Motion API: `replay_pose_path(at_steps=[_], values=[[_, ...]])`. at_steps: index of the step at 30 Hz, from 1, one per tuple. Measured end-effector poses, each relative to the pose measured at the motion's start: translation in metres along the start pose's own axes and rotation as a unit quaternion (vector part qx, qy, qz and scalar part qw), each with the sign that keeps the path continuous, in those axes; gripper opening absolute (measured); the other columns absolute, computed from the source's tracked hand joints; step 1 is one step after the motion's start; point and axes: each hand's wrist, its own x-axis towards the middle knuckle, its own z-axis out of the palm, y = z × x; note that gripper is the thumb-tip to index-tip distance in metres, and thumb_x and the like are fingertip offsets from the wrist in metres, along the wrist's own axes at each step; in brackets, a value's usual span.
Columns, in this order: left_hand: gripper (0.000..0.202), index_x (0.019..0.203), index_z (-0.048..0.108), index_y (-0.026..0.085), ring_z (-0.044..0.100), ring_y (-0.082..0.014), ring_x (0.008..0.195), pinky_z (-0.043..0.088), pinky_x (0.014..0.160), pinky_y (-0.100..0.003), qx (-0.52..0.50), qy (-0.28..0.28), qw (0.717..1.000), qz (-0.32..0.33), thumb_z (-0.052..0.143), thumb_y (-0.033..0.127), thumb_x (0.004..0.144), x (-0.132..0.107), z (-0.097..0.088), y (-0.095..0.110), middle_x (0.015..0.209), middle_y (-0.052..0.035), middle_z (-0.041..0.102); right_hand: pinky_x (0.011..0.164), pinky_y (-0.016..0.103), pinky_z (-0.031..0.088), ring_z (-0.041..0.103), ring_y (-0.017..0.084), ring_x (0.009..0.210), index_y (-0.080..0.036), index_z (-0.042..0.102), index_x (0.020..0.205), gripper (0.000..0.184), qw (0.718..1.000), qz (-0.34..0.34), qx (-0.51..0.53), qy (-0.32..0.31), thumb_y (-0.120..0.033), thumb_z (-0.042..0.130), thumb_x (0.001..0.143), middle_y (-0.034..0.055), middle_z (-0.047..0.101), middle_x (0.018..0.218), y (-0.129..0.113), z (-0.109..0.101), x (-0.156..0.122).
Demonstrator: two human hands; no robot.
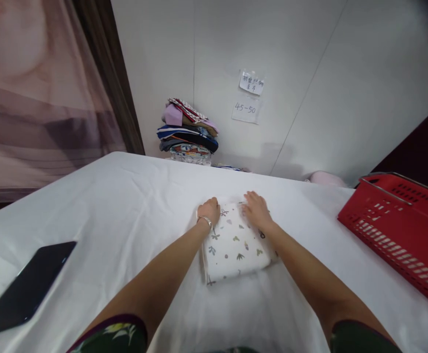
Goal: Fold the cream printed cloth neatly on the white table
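Note:
A folded white cloth (234, 245) printed with small leaves and flowers lies on the white-covered table (125, 196) in front of me. My left hand (209, 210), with a bracelet at the wrist, rests on the cloth's far left corner with its fingers curled under. My right hand (255, 208) lies on the far right part of the cloth, fingers bent down over its far edge. Both forearms reach forward along the two sides of the cloth.
A red plastic basket (401, 230) with metal handles stands at the right table edge. A dark phone (26, 289) lies at the near left. A pile of folded coloured clothes (188, 132) sits against the wall beyond the table, under two paper notes (248, 98).

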Motion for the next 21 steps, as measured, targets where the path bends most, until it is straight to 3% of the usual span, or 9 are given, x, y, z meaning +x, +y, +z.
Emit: replay_pose_path(at_steps=[3, 6, 8, 10, 13, 15, 18, 21], values=[[0.022, 0.098, 0.053, 0.020, 0.059, -0.0213, 0.092, 0.041, 0.080, -0.033, -0.001, -0.012, 1.000, -0.014, 0.037, 0.028, 0.085, 0.006, -0.001, -0.001, 0.101, -0.0091, 0.063, 0.108, 0.041, 0.004, 0.011, 0.021, 0.136, -0.024, 0.028, 0.138, 0.056, 0.994, -0.057, -0.010, -0.089, -0.050, 0.030, 0.089, 0.0026, 0.021, 0.148, -0.012, 0.005, -0.017], [0.025, 0.098, 0.056, 0.019, 0.060, -0.0222, 0.091, 0.043, 0.079, -0.034, 0.000, -0.026, 0.999, -0.028, 0.038, 0.027, 0.083, 0.010, -0.006, 0.003, 0.101, -0.0100, 0.064, 0.108, 0.043, 0.003, 0.008, 0.020, 0.136, -0.025, 0.021, 0.141, 0.062, 0.988, -0.004, -0.019, -0.151, -0.056, 0.023, 0.088, 0.0017, 0.013, 0.149, -0.010, 0.012, -0.022], [0.028, 0.100, 0.057, 0.017, 0.058, -0.0242, 0.098, 0.042, 0.084, -0.038, 0.008, -0.022, 0.999, -0.027, 0.037, 0.024, 0.083, 0.008, -0.011, 0.008, 0.105, -0.0122, 0.063, 0.108, 0.043, 0.001, 0.004, 0.019, 0.137, -0.024, 0.019, 0.142, 0.063, 0.988, 0.006, -0.026, -0.150, -0.057, 0.021, 0.088, 0.0014, 0.009, 0.150, -0.007, 0.015, -0.021], [0.033, 0.110, 0.055, 0.017, 0.049, -0.0243, 0.113, 0.032, 0.098, -0.042, 0.015, -0.001, 1.000, 0.001, 0.037, 0.024, 0.084, -0.001, -0.014, 0.015, 0.119, -0.0116, 0.057, 0.108, 0.043, 0.000, 0.002, 0.018, 0.137, -0.024, 0.018, 0.142, 0.064, 0.989, 0.003, -0.026, -0.148, -0.058, 0.020, 0.088, 0.0013, 0.008, 0.150, -0.006, 0.017, -0.020], [0.045, 0.128, 0.044, 0.020, 0.025, -0.0213, 0.132, 0.006, 0.110, -0.042, 0.036, 0.037, 0.990, 0.128, 0.035, 0.036, 0.086, -0.021, -0.010, 0.021, 0.139, -0.0064, 0.039, 0.108, 0.044, 0.000, 0.002, 0.018, 0.137, -0.024, 0.017, 0.142, 0.065, 0.989, 0.003, -0.015, -0.147, -0.059, 0.018, 0.087, 0.0010, 0.008, 0.150, -0.008, 0.017, -0.019], [0.056, 0.133, 0.038, 0.018, 0.016, -0.0229, 0.135, 0.000, 0.111, -0.043, 0.058, 0.018, 0.982, 0.177, 0.032, 0.046, 0.086, -0.032, -0.002, 0.019, 0.144, -0.0070, 0.030, 0.108, 0.044, 0.001, 0.003, 0.018, 0.137, -0.025, 0.018, 0.142, 0.066, 0.988, 0.001, -0.003, -0.157, -0.060, 0.018, 0.087, 0.0007, 0.008, 0.150, -0.008, 0.014, -0.018], [0.067, 0.138, 0.032, 0.014, 0.012, -0.0248, 0.136, 0.001, 0.110, -0.046, 0.080, -0.043, 0.985, 0.147, 0.025, 0.055, 0.085, -0.038, 0.011, 0.010, 0.147, -0.0079, 0.022, 0.108, 0.044, 0.004, 0.003, 0.020, 0.137, -0.025, 0.019, 0.142, 0.066, 0.985, 0.002, 0.008, -0.174, -0.061, 0.017, 0.086, 0.0009, 0.008, 0.150, 0.000, 0.006, -0.018], [0.071, 0.140, 0.028, 0.015, 0.008, -0.0240, 0.137, 0.000, 0.111, -0.045, 0.081, -0.056, 0.985, 0.143, 0.020, 0.058, 0.084, -0.036, 0.017, 0.006, 0.148, -0.0053, 0.018, 0.107, 0.048, 0.004, 0.001, 0.021, 0.137, -0.024, 0.017, 0.142, 0.068, 0.986, 0.047, 0.001, -0.161, -0.061, 0.018, 0.086, 0.0019, 0.005, 0.150, 0.015, 0.002, -0.020]])
